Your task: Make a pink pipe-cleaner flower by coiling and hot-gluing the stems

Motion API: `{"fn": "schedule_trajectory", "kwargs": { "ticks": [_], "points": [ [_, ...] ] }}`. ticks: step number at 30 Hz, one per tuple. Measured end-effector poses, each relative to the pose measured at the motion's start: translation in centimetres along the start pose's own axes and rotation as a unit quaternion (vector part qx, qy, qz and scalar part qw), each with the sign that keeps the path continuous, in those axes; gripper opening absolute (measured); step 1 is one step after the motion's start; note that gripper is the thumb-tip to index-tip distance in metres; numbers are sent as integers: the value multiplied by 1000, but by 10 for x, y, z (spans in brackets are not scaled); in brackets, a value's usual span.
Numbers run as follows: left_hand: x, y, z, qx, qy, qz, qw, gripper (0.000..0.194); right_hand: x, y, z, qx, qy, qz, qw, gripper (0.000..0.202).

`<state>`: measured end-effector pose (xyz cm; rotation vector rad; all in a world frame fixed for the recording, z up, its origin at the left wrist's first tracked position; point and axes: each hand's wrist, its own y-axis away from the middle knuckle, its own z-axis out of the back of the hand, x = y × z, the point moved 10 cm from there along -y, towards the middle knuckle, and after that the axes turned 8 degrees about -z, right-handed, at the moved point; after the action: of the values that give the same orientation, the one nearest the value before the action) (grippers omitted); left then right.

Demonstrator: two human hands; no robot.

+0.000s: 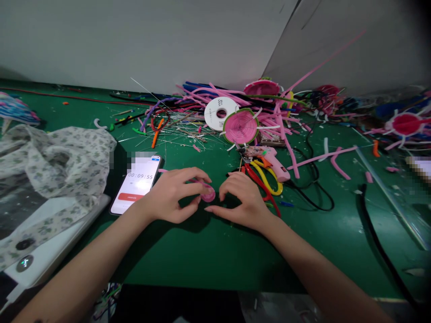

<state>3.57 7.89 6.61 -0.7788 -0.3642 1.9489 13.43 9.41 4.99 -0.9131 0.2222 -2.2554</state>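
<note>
Between the thumb and fingers of my left hand (180, 193) is a small pink coil (208, 194), with a pink strip running back behind the fingers. My right hand (239, 197) is just right of the coil, its thumb and fingers apart with nothing between them. Left of my left hand lies a phone (138, 181) showing a timer. Behind my right hand are a pink glue gun (274, 163), yellow-handled scissors (269, 179) and a red-handled tool (259, 181). A larger pink coiled disc with a green rim (240, 127) leans by a white spool (217, 112).
Pink strips (286, 143), wires and scraps are piled along the back of the green table (202, 260). A floral cloth (60, 166) lies over a white device (63, 242) at left. Black cable (325, 206) curls at right, near a clear rod (390, 193).
</note>
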Motion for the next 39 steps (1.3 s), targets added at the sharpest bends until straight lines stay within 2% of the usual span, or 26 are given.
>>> {"fn": "schedule_trajectory", "kwargs": {
  "ticks": [6,15,18,24,30,36,39],
  "points": [
    [0,0,0,1,6,-3,1000,25,11,1,-2,6,89,39,995,27],
    [1,1,-1,-3,-13,-8,1000,32,15,0,-2,44,62,59,995,8],
    [3,2,-1,-9,-26,-4,1000,30,14,0,1,29,78,72,994,9],
    [8,4,-6,1,-80,7,997,43,-1,-3,10,-1,131,74,989,11],
    [7,3,-9,2,-107,2,994,47,-6,-6,15,-20,164,83,983,12],
    [7,4,-13,8,-157,-2,988,44,-15,-7,16,-29,180,71,981,14],
    [6,4,-13,9,-161,-2,987,44,-18,-6,19,-34,152,51,986,12]
  ]
}}
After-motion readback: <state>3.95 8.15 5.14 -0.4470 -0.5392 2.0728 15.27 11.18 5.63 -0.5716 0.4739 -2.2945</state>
